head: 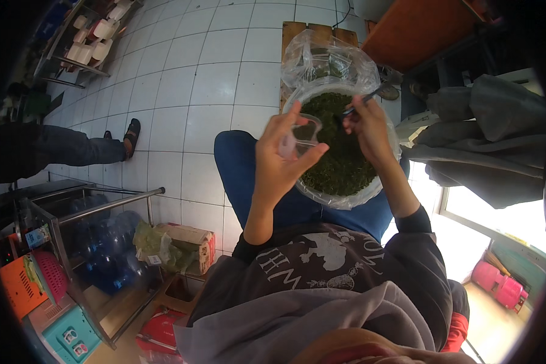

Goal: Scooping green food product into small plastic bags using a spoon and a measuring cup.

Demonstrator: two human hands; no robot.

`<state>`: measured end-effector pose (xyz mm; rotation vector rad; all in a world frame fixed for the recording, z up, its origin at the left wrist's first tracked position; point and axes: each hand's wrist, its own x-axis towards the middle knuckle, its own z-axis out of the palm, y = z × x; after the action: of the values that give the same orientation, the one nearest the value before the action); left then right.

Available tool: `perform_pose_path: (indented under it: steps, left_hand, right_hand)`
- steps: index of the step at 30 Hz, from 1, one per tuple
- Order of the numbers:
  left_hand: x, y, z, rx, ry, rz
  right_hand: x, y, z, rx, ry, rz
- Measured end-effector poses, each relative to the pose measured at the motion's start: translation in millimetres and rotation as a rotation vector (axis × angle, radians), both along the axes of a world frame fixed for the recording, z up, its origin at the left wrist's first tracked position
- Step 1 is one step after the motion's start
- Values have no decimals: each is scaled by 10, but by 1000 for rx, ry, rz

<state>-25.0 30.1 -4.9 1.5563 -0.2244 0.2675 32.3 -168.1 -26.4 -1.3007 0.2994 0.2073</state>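
Note:
A round tub (pixel 346 200) lined with clear plastic stands before me, filled with dark green, shredded leafy material (pixel 334 168). Over its left side my left hand (pixel 280 148) holds a small clear plastic bag (pixel 307 129), its mouth spread between thumb and fingers. My right hand (pixel 366 120) grips a dark-handled utensil (pixel 369 96) above the leafy material; its working end is hard to make out against the green. Just beyond the tub, a clear plastic bag (pixel 300 57) holds smaller bags with green contents.
A slatted wooden bench (pixel 293 29) lies under the far bag. At the left stand a metal rack (pixel 113 205) with blue water bottles (pixel 113 255), a cardboard box (pixel 200 241) and a person's leg (pixel 86 143). Grey cloths (pixel 491 141) hang at the right.

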Motion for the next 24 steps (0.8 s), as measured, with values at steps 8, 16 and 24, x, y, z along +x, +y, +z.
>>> perform_pose_path:
  steps: [8, 16, 24]
  left_hand:
    - [125, -404, -172, 228, -52, -35]
    - [165, -542, -63, 212, 53, 31]
    - [161, -534, -94, 299, -53, -101]
  right_hand:
    - [-280, -30, 466, -278, -869, -185]
    - [-391, -135, 616, -1018, -1351, -30]
    - [-505, -47, 649, -1039, -788, 346]
